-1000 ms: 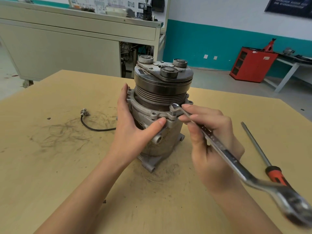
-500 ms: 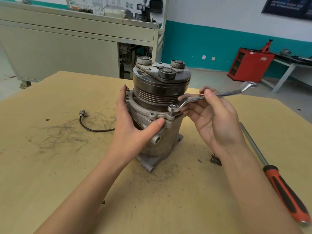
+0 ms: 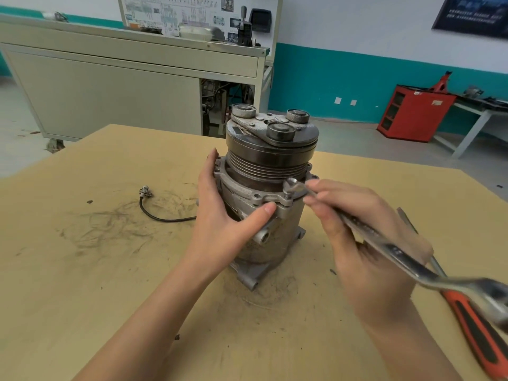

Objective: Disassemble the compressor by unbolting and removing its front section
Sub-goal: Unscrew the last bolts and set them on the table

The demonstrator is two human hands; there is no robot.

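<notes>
The compressor (image 3: 270, 224) stands upright on the wooden table (image 3: 82, 284), pulley end up, with a dark ribbed pulley (image 3: 270, 160) above a grey flange. My left hand (image 3: 222, 215) wraps the flange from the left, thumb pressed on its front rim. My right hand (image 3: 365, 243) grips a long steel wrench (image 3: 384, 246). The wrench's ring end sits on a bolt (image 3: 288, 192) at the flange's front right. Its handle slants down to the lower right, and its far end is blurred.
A screwdriver (image 3: 475, 331) with an orange and black handle lies on the table at the right, under the wrench. A black wire with a small connector (image 3: 145, 191) lies left of the compressor. A grey cabinet and a red cabinet stand behind the table.
My right hand swung the wrench handle from the upper right back down toward me, with the ring end still on the flange bolt. My left hand kept its hold.
</notes>
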